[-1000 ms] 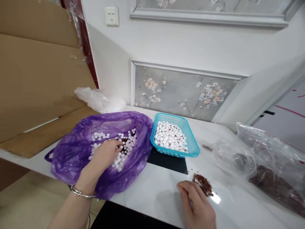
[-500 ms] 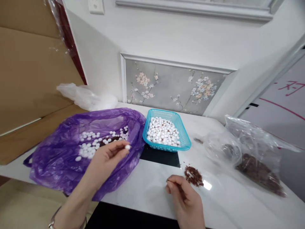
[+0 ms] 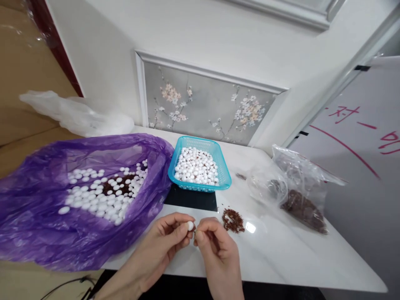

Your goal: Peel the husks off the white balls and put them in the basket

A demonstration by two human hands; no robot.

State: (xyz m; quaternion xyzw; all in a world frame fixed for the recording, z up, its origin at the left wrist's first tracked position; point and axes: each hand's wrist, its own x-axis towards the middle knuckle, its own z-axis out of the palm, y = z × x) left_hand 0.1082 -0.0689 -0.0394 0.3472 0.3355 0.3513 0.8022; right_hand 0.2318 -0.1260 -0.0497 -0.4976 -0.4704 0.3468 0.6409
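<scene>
Between the thumb and fingers of my left hand [image 3: 170,239] is a small white ball [image 3: 190,226]. My right hand [image 3: 217,246] is pinched closed right beside the ball; a tiny thing at its fingertips is too small to name. Just beyond it lies a small pile of reddish-brown bits [image 3: 233,221] on the white tabletop [image 3: 275,250]. A blue plastic basket [image 3: 223,177] behind my hands holds many white balls with brown bits among them. To the left, an open purple plastic bag [image 3: 56,162] contains more white balls [image 3: 103,200] and dark brown material.
A clear bag of brown material [image 3: 303,210] and a clear plastic container [image 3: 267,187] lie at the right. A black flat piece [image 3: 190,198] sits before the basket. Crumpled white plastic [image 3: 84,118] and a cardboard box [image 3: 18,83] are at the left, with the wall behind.
My left hand has moved right from over the purple bag, carrying the white ball. My right hand has shifted to meet it, and the view has turned to the right.
</scene>
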